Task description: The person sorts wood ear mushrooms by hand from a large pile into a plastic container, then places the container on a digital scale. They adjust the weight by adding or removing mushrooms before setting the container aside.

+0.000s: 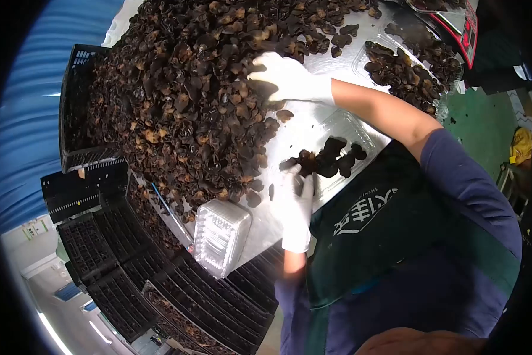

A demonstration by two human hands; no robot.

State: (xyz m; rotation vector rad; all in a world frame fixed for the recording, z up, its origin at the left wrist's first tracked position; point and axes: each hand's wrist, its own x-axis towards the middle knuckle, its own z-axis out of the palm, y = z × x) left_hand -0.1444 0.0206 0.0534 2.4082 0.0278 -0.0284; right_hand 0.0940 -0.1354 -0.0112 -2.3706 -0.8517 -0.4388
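Note:
My left hand [294, 207], in a white glove, is at the near edge of a clear plastic tray [360, 133]. Its thumb and fingers close around dark wood ear mushrooms [328, 158], part of a clump extending into the tray. My right hand [292, 80], also gloved in white, reaches over the large heap of wood ear mushrooms [183, 100]. Its fingers look stretched and apart at the heap's edge, with nothing visible in them; the fingertips' undersides are hidden.
Stacked clear plastic containers [221, 236] stand at the metal table's edge. A filled clear container [405, 77] sits on the right, near a red scale [468, 35]. Black crates [118, 260] are stacked beside the table. A blue-handled tool [170, 210] lies near the heap.

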